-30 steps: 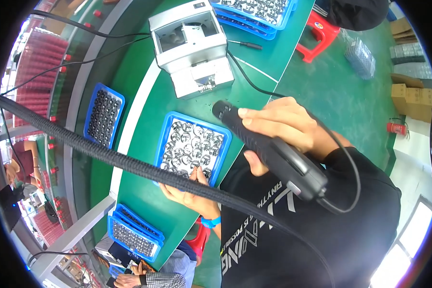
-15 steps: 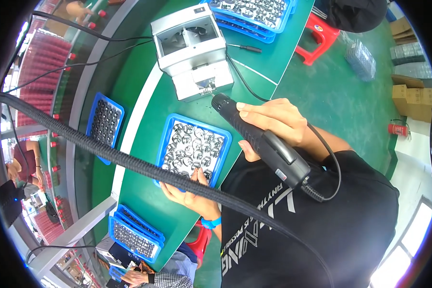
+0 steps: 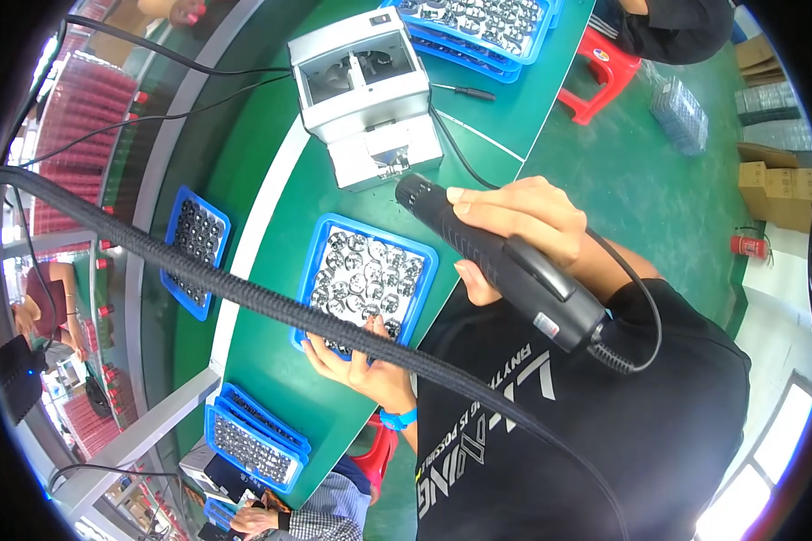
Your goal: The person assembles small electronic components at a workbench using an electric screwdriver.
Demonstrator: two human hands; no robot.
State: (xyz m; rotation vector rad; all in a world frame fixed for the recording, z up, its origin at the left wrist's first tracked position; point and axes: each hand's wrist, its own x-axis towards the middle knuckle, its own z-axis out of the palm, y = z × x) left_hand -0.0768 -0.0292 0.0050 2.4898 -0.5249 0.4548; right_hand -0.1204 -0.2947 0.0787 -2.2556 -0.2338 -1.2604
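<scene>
My right hand is wrapped round a black electric screwdriver with a coiled cord at its rear. Its nose points up and left at the front of a grey-white box-shaped machine, close to the small metal outlet there. My left hand lies at the near edge of a blue tray filled with round silver-and-black parts. Thumb and finger close on one of these parts in the tray. A thick black braided cable crosses in front and hides some of that hand.
More part-filled blue trays stand behind the machine and at the lower left. Another tray is beyond the white strip. A small screwdriver lies beside the machine. A co-worker's hand shows below; a red stool stands upper right.
The rear of the electric screwdriver has swung slightly right, with its nose still by the machine. The tray beyond the white strip has moved down the picture. My left hand has hardly moved.
</scene>
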